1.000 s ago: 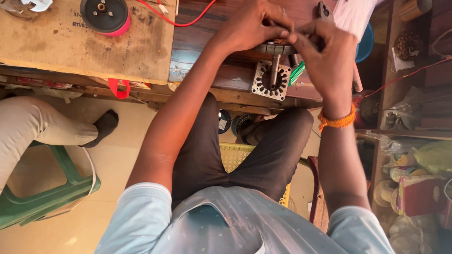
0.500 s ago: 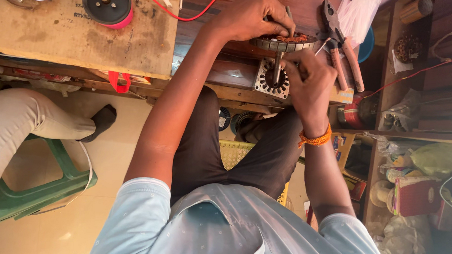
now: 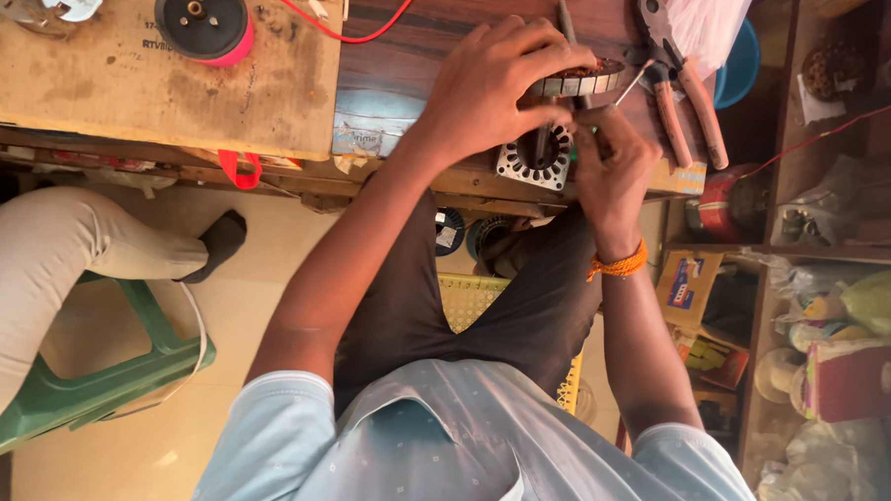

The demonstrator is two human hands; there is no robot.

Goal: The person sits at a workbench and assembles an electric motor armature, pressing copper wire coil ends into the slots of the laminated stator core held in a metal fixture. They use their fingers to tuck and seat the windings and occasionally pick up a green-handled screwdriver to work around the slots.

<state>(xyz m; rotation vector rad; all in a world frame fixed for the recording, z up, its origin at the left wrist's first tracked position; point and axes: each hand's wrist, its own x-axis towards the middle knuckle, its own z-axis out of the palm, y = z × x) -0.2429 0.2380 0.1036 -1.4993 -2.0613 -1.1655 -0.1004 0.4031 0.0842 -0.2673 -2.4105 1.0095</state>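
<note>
Motor stator [image 3: 570, 85] perhaps half-hidden under left hand [image 3: 496, 89]

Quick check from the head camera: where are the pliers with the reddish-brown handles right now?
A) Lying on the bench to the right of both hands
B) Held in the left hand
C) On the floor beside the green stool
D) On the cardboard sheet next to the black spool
A: the pliers lie on the wooden bench, just right of the right hand and the left hand, and neither hand grips them.
</note>
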